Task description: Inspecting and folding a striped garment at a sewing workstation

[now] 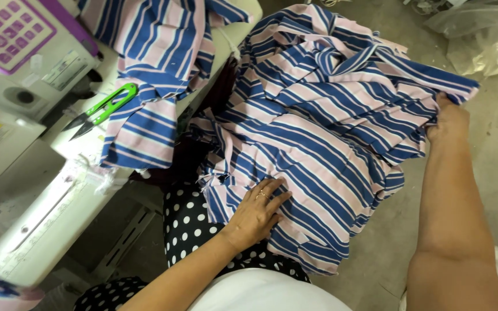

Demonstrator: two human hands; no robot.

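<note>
Head view: left hand (256, 210) flat, fingers spread, pressing the striped cloth (324, 138) on the lap. Right hand (448, 119) pinching its far edge, grip closed on cloth. Green snips (104, 109) on the table (64, 201). Best kept flat and pulled gently.

A single head-worn camera looks steeply down, close over the lap, with the white worktop (47, 213) toward nine o'clock.
</note>
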